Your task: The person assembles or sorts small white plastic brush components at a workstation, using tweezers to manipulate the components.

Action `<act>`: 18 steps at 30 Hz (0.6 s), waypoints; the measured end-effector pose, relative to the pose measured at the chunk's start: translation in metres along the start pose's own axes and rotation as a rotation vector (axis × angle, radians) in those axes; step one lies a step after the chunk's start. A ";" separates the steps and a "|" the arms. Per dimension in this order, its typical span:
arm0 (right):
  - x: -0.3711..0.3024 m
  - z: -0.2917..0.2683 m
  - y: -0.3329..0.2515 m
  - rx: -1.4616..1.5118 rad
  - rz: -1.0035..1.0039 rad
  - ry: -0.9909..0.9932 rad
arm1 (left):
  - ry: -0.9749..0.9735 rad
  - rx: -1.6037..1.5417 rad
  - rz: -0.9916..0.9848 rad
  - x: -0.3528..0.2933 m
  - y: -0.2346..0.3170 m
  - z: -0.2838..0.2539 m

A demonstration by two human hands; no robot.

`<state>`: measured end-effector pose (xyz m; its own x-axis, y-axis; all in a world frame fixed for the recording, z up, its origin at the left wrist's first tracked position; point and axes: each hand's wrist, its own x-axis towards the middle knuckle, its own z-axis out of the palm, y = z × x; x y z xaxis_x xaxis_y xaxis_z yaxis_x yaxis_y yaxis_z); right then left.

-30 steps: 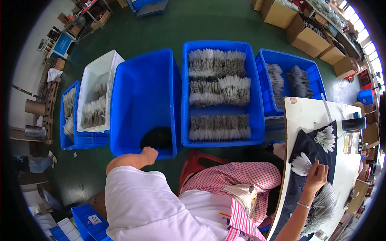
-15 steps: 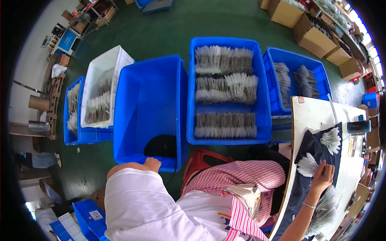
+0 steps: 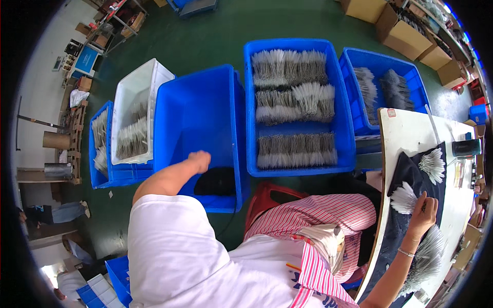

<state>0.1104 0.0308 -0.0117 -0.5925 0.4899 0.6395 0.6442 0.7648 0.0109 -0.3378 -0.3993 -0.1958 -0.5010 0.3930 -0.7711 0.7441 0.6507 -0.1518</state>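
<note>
1. A narrow blue bin [image 3: 126,175] holds wiry, pale-tipped bundles; a smooth white plastic bin [image 3: 134,87] stands against it, similar bundles inside.
2. The person's left hand [image 3: 199,161] hangs over a deep, smooth-walled blue tub [image 3: 205,110], fingers curled under; whether they hold anything cannot be told. A rounded black item [image 3: 218,182] sits in the tub's near right corner.
3. Three dense rows of bristly bundles [image 3: 298,149], wire stems topped by translucent tips, cross a wide blue crate [image 3: 344,123].
4. Beyond the far left corner of a flat white bench [image 3: 411,126], another blue container [image 3: 412,77] carries gray and white bundles.
5. Along the bench's left edge, a white fan-shaped bundle [image 3: 403,199] lies on dark cloth [image 3: 405,172]. The right hand [image 3: 423,211] meets its narrow end, fingers bent; how firmly they grip cannot be told.
6. A feathery gray heap [image 3: 430,251] spreads beside the right wrist; a second white fan [image 3: 433,165] lies by the cloth's far right corner.
7. Near the bench's right edge lies a dark cylinder [image 3: 466,148].
</note>
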 end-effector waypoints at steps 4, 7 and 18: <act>-0.003 -0.002 0.002 -0.019 0.031 0.021 | 0.646 -0.572 -0.120 0.031 0.014 -0.031; 0.002 -0.008 0.001 -0.043 0.073 0.072 | 0.843 -0.818 -0.138 0.039 0.052 -0.052; 0.012 -0.036 -0.013 -0.022 -0.122 -0.070 | 0.415 -0.832 -0.378 0.058 0.101 -0.019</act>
<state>0.1124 0.0122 0.0239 -0.6989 0.4222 0.5773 0.5754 0.8114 0.1031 -0.2998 -0.2981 -0.2437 -0.8730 0.1589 -0.4612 0.0380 0.9648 0.2604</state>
